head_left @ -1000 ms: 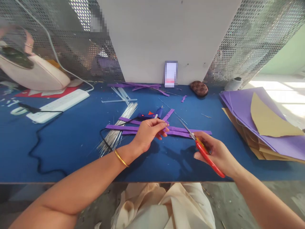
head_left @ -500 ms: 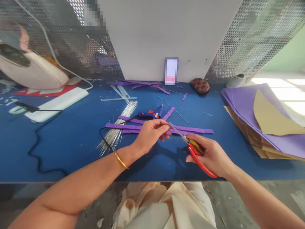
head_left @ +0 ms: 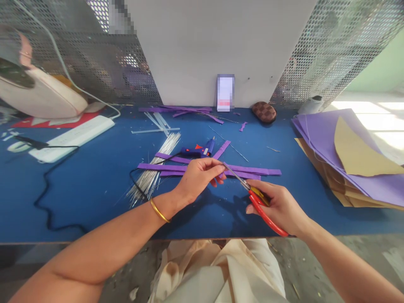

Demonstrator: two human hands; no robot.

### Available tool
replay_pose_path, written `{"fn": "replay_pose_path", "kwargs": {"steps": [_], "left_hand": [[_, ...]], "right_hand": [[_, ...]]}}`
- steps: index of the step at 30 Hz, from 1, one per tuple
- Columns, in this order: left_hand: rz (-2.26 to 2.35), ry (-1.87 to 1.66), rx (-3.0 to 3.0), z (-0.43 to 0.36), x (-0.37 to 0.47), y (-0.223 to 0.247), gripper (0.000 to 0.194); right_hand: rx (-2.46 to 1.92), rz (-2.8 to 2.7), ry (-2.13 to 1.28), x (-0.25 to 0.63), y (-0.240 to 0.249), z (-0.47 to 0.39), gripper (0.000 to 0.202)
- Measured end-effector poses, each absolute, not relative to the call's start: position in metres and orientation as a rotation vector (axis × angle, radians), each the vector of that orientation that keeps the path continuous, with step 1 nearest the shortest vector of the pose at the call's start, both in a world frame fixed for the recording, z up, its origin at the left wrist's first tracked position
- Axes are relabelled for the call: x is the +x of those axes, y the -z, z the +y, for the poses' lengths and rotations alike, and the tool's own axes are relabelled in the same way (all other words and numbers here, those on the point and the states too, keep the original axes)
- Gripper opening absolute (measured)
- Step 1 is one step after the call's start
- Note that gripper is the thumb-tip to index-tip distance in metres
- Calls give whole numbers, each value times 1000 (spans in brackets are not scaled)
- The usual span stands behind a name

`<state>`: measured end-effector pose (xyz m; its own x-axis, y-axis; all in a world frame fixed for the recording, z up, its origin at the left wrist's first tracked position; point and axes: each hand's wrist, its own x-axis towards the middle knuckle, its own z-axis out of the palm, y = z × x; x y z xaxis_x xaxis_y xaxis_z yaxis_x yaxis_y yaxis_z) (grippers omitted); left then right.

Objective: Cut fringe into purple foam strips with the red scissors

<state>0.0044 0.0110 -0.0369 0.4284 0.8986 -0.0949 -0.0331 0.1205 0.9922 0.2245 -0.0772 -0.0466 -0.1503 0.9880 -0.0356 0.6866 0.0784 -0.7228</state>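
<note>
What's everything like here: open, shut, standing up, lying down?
Left hand: pinching a purple piece.
Right hand: gripping scissors.
Scissors: look nearly shut.
Glue gun: lying down.
Wires: in a loose bundle.
Long purple strips: lying across wires.
Phone: propped upright, screen lit.
Checkered pouch: lying, zip unclear.
Power strip: lying flat.
Coloured sheets: loosely stacked.
Handbag: upright.

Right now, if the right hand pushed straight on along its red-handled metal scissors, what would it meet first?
Likely the bare left hand, at its pinching fingertips; the scissors end close beside them, though depth is unclear.
</note>
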Motion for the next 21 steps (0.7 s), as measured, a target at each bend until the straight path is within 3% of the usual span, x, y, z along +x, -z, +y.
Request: {"fn": "replay_pose_path", "kwargs": {"steps": [21], "left_hand": [[863,-739,1161,11,6,39,18]], "right_hand": [[-1663,-1748,-885,236,54,-96,53]]}}
